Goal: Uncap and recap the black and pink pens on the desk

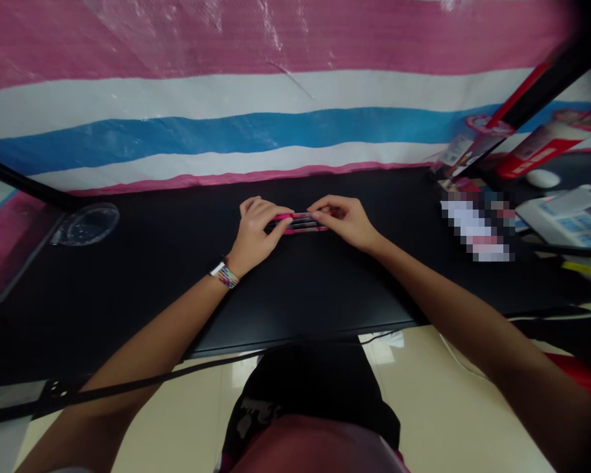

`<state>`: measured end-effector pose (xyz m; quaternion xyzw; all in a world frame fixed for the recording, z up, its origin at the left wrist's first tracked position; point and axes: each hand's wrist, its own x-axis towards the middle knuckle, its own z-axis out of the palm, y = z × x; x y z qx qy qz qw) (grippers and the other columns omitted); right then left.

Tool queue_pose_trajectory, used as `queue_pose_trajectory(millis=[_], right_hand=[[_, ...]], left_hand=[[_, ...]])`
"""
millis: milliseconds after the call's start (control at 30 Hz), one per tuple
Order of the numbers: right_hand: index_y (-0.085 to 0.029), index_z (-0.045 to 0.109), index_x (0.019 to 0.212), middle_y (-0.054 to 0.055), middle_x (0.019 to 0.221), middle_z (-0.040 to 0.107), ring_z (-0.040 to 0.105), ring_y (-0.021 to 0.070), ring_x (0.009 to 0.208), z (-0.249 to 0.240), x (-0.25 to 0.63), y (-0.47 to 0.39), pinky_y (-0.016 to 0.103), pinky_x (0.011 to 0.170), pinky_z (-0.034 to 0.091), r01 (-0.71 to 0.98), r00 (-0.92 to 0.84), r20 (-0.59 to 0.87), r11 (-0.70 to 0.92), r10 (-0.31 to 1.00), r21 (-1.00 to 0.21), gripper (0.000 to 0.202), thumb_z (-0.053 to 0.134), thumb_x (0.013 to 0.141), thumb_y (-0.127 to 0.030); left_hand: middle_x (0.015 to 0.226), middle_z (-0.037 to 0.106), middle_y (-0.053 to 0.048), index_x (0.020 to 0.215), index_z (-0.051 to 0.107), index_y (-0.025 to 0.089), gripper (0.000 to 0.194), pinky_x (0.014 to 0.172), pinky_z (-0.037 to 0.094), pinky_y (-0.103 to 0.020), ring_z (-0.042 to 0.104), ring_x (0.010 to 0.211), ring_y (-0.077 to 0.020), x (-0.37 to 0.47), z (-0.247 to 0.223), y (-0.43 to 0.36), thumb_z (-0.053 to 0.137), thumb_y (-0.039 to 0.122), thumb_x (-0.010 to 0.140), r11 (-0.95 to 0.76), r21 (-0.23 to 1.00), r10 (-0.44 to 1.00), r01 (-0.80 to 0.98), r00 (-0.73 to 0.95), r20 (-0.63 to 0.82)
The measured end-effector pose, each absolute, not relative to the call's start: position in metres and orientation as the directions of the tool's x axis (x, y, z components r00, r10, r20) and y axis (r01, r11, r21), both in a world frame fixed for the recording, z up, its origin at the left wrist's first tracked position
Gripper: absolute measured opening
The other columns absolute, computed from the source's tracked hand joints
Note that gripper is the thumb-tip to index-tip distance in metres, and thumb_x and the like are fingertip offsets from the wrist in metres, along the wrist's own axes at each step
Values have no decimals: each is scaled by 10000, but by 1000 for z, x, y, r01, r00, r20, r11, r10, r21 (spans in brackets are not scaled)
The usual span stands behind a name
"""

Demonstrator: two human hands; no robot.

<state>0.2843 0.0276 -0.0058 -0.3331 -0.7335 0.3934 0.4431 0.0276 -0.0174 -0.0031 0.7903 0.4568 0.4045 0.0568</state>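
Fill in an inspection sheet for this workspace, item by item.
Surface: black tabletop, items toward both ends.
Job's things: slim pens lying side by side, pink, red and dark; exact count unclear.
Clutter: clear round plastic item at the left; two cups and a white rounded object at the right.
Grippers: bare left hand and right hand, each holding one end of the pens.
Cables: thin pale cable, lower right.
Surroundings: striped sheet behind, pale tiled floor below.

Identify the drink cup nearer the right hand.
The left cup, closer to the right hand; the red-banded cup is farther right, beside a white rounded object.
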Motion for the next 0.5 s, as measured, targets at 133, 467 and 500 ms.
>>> queue_pose_trajectory(millis=[133,467,500], right_hand=[[-207,869,1038,44,859,784,643,154,677,-4,287,33,318,620,577,26,-348,250,276,903,-961,337,903,889,-508],[-220,895,1034,58,891,812,702,185,701,-6,280,31,399,681,667,-13,-319,236,245,918,-970,340,948,833,-488],[-224,895,1039,51,864,804,697,185,693,-7,281,32,401,681,664,-15,-312,233,241,921,-970,339,947,832,-488]], left_hand=[[1038,833,-22,1115,810,280,132,1134,480,-498,723,1024,-249,24,-3,-13,717,370,1088,-563,494,769,662,202,606],[710,677,-26,811,802,266,586,963,555,-444,663,768,-226,20,-7,-7,488,616,1161,-458,698,868,551,107,485],[794,731,-30,931,831,272,481,988,565,-441,695,830,-231,20,-7,-6,564,620,1131,-461,715,868,525,97,488]])
